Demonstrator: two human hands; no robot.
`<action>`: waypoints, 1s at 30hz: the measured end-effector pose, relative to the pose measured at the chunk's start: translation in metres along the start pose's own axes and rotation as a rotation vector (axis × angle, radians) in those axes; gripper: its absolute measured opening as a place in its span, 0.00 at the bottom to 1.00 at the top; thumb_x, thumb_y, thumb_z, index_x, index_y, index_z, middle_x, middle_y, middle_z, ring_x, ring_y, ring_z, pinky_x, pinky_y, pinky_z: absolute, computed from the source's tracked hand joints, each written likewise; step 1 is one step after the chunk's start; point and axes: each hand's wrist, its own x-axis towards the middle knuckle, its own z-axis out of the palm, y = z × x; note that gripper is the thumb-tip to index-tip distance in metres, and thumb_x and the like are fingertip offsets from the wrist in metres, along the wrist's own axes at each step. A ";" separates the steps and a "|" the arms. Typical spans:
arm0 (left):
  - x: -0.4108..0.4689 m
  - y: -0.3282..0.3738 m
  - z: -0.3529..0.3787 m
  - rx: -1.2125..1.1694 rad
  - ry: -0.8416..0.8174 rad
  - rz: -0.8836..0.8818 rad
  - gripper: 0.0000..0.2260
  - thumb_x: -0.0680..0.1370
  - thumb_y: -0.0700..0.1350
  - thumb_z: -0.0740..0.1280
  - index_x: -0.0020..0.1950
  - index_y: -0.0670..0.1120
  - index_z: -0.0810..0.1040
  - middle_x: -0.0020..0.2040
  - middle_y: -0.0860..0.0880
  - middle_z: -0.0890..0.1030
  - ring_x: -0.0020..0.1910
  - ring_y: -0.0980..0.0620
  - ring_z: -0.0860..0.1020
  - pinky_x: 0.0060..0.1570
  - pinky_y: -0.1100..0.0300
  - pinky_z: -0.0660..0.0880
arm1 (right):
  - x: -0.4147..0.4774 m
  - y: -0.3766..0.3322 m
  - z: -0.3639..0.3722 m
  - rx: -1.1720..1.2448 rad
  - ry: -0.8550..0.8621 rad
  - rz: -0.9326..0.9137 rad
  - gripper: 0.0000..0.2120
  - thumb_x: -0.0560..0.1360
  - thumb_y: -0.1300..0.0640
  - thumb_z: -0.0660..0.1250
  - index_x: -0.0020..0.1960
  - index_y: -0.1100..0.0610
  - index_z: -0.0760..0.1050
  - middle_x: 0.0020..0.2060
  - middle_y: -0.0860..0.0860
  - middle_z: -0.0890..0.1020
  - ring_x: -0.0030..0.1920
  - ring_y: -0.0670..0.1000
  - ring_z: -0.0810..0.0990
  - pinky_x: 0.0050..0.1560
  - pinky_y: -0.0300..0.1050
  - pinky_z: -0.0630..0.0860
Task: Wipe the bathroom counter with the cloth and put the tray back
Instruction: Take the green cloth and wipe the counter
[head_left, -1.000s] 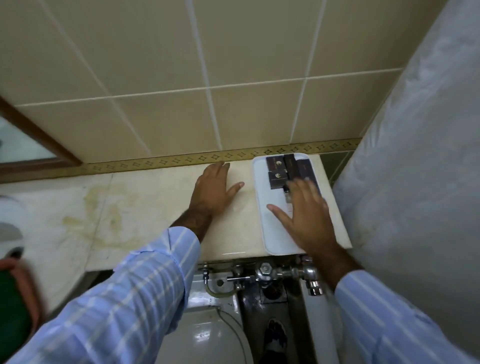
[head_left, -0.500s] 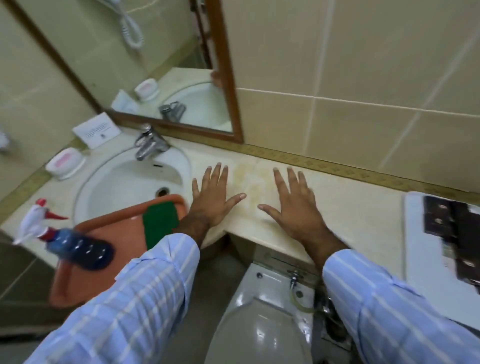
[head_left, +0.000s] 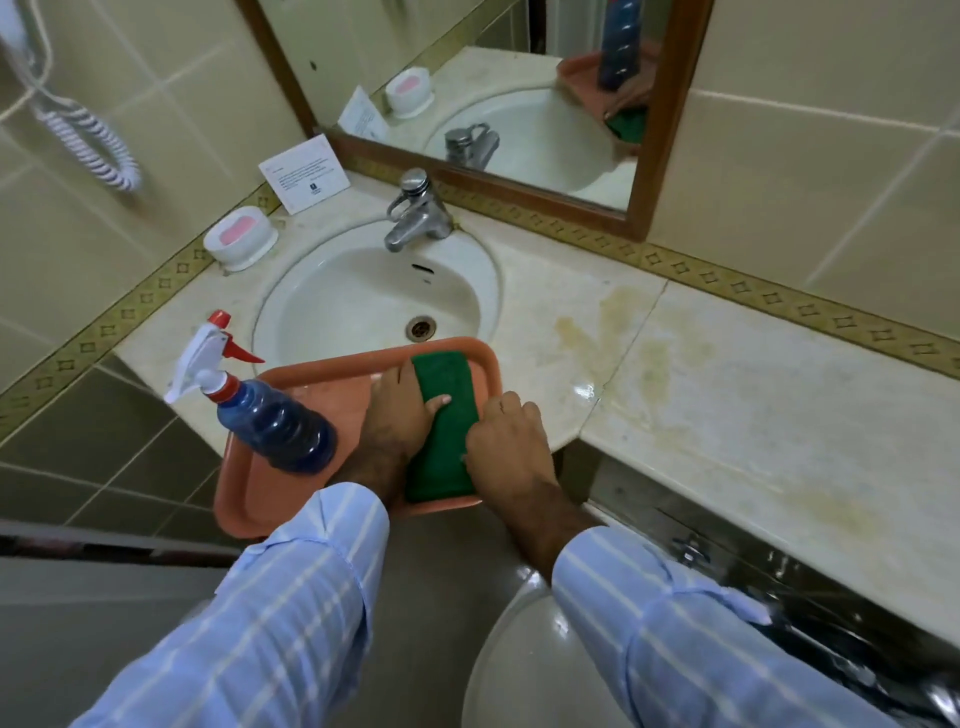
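Note:
An orange tray (head_left: 291, 499) rests over the sink's front rim and juts past the counter edge. In it lies a folded green cloth (head_left: 445, 431) along its right side. My left hand (head_left: 400, 415) lies on the cloth's left edge, thumb across the top. My right hand (head_left: 506, 441) is curled over the cloth's right edge by the tray rim. Both hands grip the cloth. The beige marble counter (head_left: 727, 395) stretches right, with yellowish stains near its seam.
A blue spray bottle (head_left: 260, 410) with a white and red trigger stands in the tray's left part. A sink (head_left: 374, 301), a tap (head_left: 415, 213), a soap dish (head_left: 240, 236) and a card (head_left: 305, 172) lie behind. A toilet lid (head_left: 524, 670) is below.
My view swung left from the white tray at the counter's right end to the sink. Both hands left the bare counter and closed on the green cloth in the orange tray.

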 end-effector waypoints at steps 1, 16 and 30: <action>0.002 0.001 0.001 -0.027 0.012 -0.031 0.30 0.75 0.59 0.72 0.69 0.41 0.73 0.66 0.40 0.78 0.65 0.40 0.75 0.66 0.48 0.70 | 0.001 -0.005 0.000 0.004 -0.021 0.034 0.11 0.81 0.52 0.61 0.53 0.52 0.82 0.56 0.54 0.78 0.57 0.57 0.72 0.54 0.53 0.67; 0.009 0.103 -0.052 -0.641 0.146 0.020 0.16 0.71 0.50 0.77 0.56 0.48 0.83 0.49 0.50 0.86 0.49 0.48 0.85 0.54 0.52 0.81 | -0.022 0.057 -0.032 1.087 0.317 0.546 0.07 0.71 0.59 0.69 0.46 0.58 0.72 0.40 0.55 0.78 0.40 0.53 0.76 0.38 0.48 0.74; -0.034 0.181 0.091 0.071 -0.014 0.279 0.30 0.85 0.57 0.52 0.83 0.43 0.56 0.84 0.45 0.56 0.83 0.46 0.54 0.81 0.46 0.51 | -0.062 0.329 0.035 0.465 0.241 0.509 0.24 0.81 0.46 0.59 0.69 0.61 0.74 0.66 0.61 0.77 0.67 0.63 0.74 0.69 0.52 0.67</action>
